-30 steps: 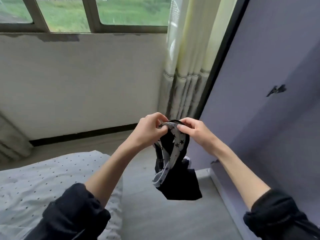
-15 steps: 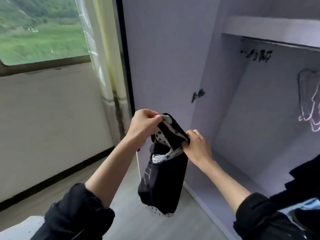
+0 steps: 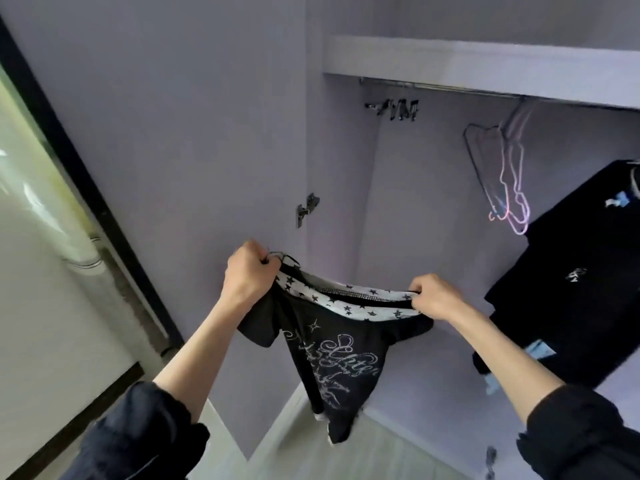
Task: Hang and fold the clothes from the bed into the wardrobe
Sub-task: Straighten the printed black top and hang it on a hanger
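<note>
Both fists clamped on black script-print top (image 3: 332, 362), my left hand (image 3: 247, 277), my right hand (image 3: 433, 297); neckline stretched left-right. Empty wire hangers (image 3: 505, 178) up far right, nearer right hand.

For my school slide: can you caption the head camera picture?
Both hands, left hand and right hand, stretch a black star-trimmed top before the open wardrobe.

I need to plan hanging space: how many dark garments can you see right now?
2. One black top is held stretched between the left hand and right hand. Another black garment hangs inside the wardrobe at right; more may be beyond the frame edge.
</note>
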The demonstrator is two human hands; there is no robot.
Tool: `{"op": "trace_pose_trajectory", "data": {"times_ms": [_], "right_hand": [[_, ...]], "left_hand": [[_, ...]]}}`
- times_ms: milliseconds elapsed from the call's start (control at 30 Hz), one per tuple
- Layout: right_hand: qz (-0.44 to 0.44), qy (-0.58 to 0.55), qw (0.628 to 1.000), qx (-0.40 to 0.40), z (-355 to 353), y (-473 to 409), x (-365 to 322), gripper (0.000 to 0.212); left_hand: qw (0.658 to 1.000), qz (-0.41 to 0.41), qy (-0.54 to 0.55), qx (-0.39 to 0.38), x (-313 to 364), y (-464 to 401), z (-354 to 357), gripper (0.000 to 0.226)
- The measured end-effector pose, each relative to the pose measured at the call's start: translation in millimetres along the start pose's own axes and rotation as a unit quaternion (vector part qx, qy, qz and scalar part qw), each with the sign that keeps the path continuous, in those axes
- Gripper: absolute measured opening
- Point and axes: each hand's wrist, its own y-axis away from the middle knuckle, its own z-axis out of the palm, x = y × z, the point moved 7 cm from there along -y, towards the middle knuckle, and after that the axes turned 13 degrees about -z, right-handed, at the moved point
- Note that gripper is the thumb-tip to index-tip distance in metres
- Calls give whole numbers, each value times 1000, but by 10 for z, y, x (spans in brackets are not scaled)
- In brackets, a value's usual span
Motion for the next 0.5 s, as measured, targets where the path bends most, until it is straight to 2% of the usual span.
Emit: {"op": "trace_pose_trajectory", "data": {"times_ms": [133,233,367,433,500], "right_hand": [[23,-58,998,23,-293,37,232,27],[41,-84,995,20,-414,121,446,27],[40,-111,993,12,-519,181,596,23],[37,-111,992,54,-630,194,706,17],[12,-126,981,145,-759,203,785,12]], "left_hand": [[985,24,-126,-118,94,-159,493,12],[966,84,-181,-167,244,-202,783,22],[941,168,-276,-107,535,-172,928,24],[939,178,-280,-85,653,-168,1011,24],[949,180,-252,-59,739,-143,1044,24]]}}
